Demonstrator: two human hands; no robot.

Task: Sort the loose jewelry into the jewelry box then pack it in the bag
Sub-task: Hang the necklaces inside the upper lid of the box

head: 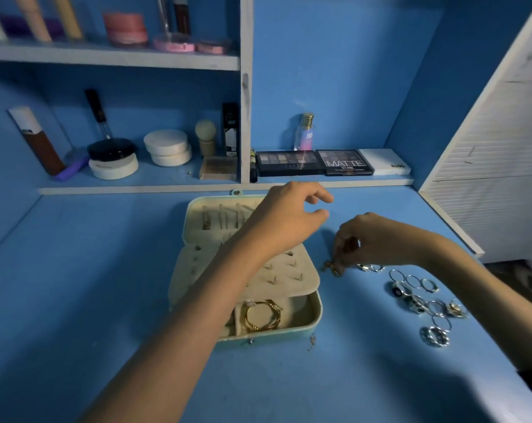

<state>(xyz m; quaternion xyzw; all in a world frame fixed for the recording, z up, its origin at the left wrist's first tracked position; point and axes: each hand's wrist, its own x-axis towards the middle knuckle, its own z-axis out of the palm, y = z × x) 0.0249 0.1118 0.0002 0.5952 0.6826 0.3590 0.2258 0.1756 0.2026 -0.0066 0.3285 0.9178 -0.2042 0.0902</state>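
Observation:
A mint-green jewelry box [318, 309] lies open on the blue desk, its cream earring panel [289, 276] folded over the tray. Gold bangles [261, 315] sit in the front compartment. My left hand [286, 218] hovers over the box's back right corner, fingers loosely curled and holding nothing. To the right of the box, my right hand [371, 239] pinches a tangled gold chain [333, 267] that still touches the desk. Several silver rings [423, 300] lie scattered at the right.
A tiny gold piece [312, 341] lies on the desk by the box's front right corner. Eyeshadow palettes [315, 161], a perfume bottle [304, 132] and powder jars [167, 148] fill the shelf behind. A white slatted panel [496, 166] stands at the right. No bag is in view.

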